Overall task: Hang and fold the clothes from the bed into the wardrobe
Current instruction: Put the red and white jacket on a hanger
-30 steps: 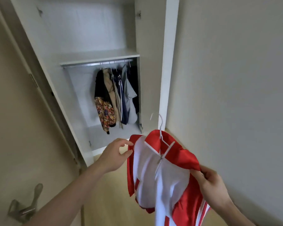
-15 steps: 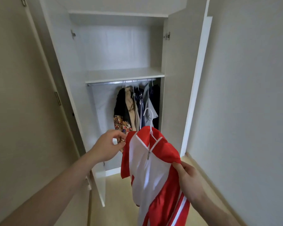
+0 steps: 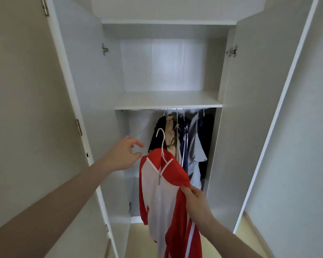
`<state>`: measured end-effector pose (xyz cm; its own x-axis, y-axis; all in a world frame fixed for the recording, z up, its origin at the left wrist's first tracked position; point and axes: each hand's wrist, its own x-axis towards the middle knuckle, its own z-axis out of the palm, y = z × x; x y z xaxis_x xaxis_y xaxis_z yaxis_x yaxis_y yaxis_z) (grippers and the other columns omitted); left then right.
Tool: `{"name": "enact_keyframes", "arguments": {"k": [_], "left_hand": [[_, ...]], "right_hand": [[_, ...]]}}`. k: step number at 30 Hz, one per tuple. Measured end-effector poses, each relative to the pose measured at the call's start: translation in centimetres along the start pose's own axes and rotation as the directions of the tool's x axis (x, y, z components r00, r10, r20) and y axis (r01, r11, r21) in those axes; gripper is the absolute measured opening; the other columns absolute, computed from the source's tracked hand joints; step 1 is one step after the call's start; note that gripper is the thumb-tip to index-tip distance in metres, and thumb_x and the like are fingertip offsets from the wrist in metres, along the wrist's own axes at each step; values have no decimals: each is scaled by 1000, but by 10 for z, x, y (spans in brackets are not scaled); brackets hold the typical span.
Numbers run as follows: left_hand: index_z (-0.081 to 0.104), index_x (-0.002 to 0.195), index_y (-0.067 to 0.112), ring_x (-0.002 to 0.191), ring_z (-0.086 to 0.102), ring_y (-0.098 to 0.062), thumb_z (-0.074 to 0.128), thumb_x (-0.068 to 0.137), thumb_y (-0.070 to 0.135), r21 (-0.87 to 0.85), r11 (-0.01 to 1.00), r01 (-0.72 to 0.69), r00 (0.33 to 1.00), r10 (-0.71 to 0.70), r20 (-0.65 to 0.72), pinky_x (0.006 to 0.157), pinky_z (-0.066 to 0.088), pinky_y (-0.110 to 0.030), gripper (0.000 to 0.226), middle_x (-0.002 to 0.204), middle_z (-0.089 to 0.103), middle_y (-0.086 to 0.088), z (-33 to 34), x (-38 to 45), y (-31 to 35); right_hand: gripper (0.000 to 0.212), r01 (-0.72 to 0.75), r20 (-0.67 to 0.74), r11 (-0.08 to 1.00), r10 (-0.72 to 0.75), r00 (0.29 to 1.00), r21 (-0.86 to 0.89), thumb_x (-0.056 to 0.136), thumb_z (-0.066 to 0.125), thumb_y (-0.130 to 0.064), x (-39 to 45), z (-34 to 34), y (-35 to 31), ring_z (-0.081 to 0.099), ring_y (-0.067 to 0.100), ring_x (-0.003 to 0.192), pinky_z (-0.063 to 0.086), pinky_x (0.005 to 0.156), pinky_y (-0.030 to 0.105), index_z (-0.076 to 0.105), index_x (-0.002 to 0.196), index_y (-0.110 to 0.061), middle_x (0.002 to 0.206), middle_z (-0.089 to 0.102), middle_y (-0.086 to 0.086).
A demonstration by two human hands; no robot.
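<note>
Head view: the left hand (image 3: 122,155) has let go, fingers loose just left of the red-and-white zip-up jacket (image 3: 163,192) on its white wire hanger (image 3: 161,144), the right hand (image 3: 197,203) pinching its near shoulder, now lifted toward the white open wardrobe's (image 3: 168,101) rail for hanging

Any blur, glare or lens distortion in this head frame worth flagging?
Head view: wide-angle bending bows the wardrobe doors outward; soft even light, a pale sheen on the back panel but no harsh glare; the left hand fingers look slightly smeared; the jacket and right hand are fairly sharp; the hanging clothes sit in shadow.
</note>
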<state>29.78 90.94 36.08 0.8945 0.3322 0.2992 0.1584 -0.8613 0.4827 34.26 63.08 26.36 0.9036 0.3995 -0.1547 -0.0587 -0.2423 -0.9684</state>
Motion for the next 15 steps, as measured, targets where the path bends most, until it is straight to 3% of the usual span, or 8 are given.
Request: {"name": "enact_keyframes", "arguments": {"k": [2, 6, 9, 11, 13, 15], "left_hand": [[66, 110, 40, 105, 56, -10, 73, 89, 32, 25, 1000, 16, 1000, -16, 0, 90, 45, -27, 23, 116, 52, 10, -1, 25, -11], [68, 112, 35, 108, 58, -15, 73, 89, 33, 52, 996, 68, 997, -67, -23, 89, 47, -29, 23, 121, 56, 3, -7, 86, -32], [69, 119, 27, 114, 59, -21, 73, 89, 32, 102, 990, 93, 996, -92, -10, 101, 49, -35, 30, 131, 56, -3, -12, 139, -50], [67, 122, 24, 121, 57, -23, 73, 89, 29, 105, 989, 105, 995, -104, -9, 104, 46, -33, 34, 136, 52, -5, -15, 175, -64], [66, 124, 22, 121, 56, -22, 74, 88, 25, 86, 990, 112, 994, -111, -16, 103, 45, -31, 37, 138, 49, -5, -17, 208, -79], [64, 127, 21, 113, 56, -20, 73, 87, 21, 83, 988, 129, 991, -128, -26, 97, 45, -27, 40, 138, 47, -5, -20, 238, -95]], "right_hand": [[44, -32, 22, 999, 31, 999, 23, 107, 46, -41, 30, 12, -7, 71, 34, 89, 60, 66, 22, 70, 111, -4, 103, 70, 26], [45, -41, 56, 998, 38, 998, 49, 106, 48, -38, 91, 38, -23, 69, 42, 99, 57, 91, 45, 63, 119, 2, 109, 67, 29], [43, -59, 44, 996, 56, 997, 71, 106, 48, -38, 139, 61, -34, 70, 43, 94, 60, 83, 48, 65, 113, 1, 101, 68, 29], [36, -93, 33, 989, 90, 995, 117, 105, 49, -38, 170, 78, -43, 75, 29, 76, 59, 68, 37, 72, 98, -11, 79, 75, 14], [30, -126, 28, 976, 123, 992, 177, 104, 51, -37, 201, 96, -50, 74, 22, 77, 59, 76, 37, 72, 89, -20, 73, 76, 1], [29, -162, 24, 966, 160, 987, 200, 102, 52, -38, 226, 116, -59, 74, 27, 86, 60, 85, 43, 74, 92, -23, 78, 78, 1]]}}
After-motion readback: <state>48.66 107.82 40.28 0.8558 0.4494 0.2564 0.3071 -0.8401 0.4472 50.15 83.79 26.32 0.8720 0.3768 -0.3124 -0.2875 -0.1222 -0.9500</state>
